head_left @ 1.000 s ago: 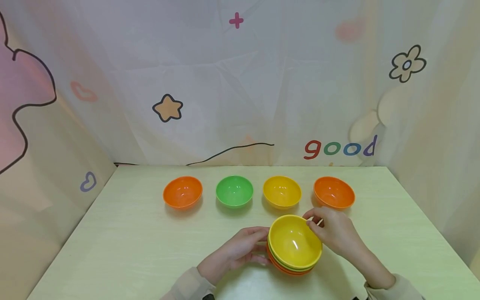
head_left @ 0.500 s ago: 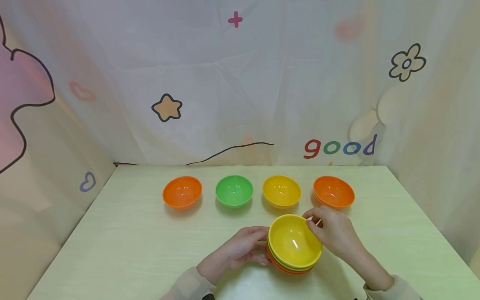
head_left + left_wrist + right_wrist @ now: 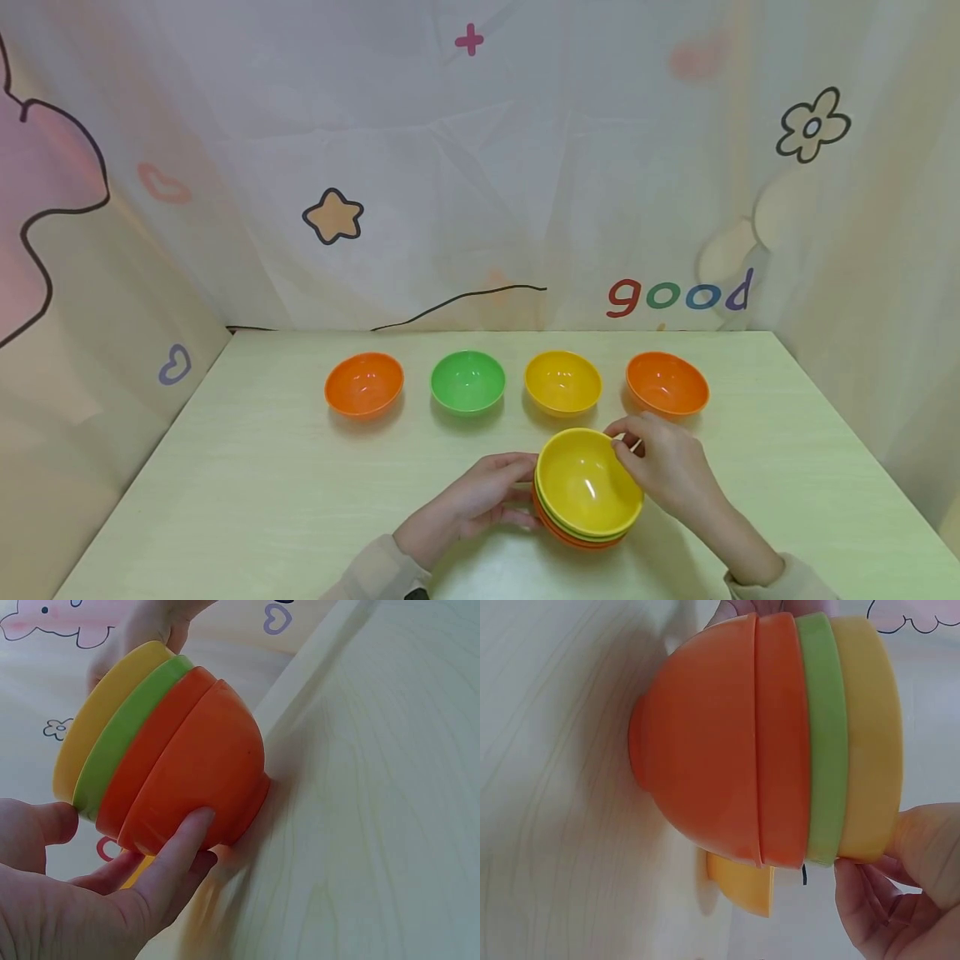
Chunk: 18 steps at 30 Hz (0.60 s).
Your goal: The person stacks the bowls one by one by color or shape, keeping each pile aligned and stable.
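Four nested bowls form a stack, a yellow bowl on top, then a green bowl and two orange ones, the lowest orange bowl with its foot close over the table. My left hand holds the stack's left side. In the left wrist view its thumb is at the green and yellow rims, and its fingers lie along the orange bowls. On the far right side, my right hand pinches the yellow bowl's rim, thumb inside and fingertips outside near the green rim.
Behind the stack runs a row of separate bowls: an orange bowl, a green bowl, a yellow bowl and another orange bowl. They stand on a pale wood table. A printed curtain closes the back.
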Each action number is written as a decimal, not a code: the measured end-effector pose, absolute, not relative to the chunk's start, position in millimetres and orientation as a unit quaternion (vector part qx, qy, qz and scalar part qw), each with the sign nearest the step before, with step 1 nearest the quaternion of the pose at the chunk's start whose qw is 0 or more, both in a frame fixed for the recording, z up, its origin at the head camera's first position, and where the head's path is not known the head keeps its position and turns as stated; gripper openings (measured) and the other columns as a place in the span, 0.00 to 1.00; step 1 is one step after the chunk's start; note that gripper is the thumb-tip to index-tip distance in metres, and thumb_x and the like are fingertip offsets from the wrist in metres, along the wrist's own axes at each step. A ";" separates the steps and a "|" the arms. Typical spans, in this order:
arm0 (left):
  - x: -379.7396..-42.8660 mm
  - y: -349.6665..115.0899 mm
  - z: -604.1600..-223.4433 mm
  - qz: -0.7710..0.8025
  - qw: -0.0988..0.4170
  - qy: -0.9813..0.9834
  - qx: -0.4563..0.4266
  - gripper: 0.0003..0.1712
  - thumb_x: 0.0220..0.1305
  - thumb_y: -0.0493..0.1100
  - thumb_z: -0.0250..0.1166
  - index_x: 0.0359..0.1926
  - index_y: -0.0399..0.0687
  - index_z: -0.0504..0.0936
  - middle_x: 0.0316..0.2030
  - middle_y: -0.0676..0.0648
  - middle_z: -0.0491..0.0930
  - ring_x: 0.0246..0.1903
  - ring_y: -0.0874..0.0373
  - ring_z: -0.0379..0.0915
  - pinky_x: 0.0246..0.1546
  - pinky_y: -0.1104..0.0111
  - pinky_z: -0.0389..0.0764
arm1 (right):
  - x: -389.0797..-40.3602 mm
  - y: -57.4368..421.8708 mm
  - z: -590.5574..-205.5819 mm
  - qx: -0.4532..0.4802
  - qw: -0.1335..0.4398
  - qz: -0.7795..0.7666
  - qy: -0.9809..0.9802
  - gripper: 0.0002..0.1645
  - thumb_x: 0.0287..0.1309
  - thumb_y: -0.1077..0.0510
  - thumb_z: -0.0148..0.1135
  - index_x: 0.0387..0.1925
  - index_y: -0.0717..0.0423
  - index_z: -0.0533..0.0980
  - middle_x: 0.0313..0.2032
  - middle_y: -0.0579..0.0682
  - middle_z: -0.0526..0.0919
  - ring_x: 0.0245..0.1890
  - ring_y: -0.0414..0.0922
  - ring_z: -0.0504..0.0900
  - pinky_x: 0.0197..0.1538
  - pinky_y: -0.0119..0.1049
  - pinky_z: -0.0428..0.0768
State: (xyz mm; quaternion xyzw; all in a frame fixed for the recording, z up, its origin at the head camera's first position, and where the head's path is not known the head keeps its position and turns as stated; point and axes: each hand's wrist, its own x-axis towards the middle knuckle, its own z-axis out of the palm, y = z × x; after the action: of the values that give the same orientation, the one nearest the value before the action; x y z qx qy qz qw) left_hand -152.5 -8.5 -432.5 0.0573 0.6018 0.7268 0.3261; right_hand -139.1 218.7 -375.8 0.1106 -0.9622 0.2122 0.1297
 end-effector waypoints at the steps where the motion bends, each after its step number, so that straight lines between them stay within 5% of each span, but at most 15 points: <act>1: -152.4 -8.5 -432.6 0.727 0.326 0.602 0.057 0.23 0.68 0.48 0.51 0.57 0.37 0.71 0.51 0.42 0.75 0.41 0.52 0.77 0.34 0.60 0.84 | -139.0 218.7 -375.9 0.111 0.131 0.213 -0.962 0.07 0.47 0.64 0.62 0.29 0.51 0.81 0.23 0.42 0.76 0.23 0.36 0.73 0.26 0.25 0.74; 18: -153.4 -8.0 -432.5 0.724 0.329 0.603 0.056 0.24 0.68 0.48 0.51 0.57 0.38 0.72 0.51 0.43 0.76 0.42 0.53 0.77 0.36 0.59 0.84 | -137.0 217.2 -383.8 0.106 0.162 0.212 -0.958 0.07 0.47 0.65 0.63 0.30 0.52 0.81 0.23 0.43 0.76 0.23 0.37 0.73 0.25 0.25 0.74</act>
State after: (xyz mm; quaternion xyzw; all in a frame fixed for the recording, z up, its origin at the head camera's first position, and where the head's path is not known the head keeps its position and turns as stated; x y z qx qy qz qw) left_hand -153.4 -8.0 -432.5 0.0562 0.6035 0.7242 0.3290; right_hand -137.0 217.2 -383.8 0.1065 -0.9580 0.2115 0.1617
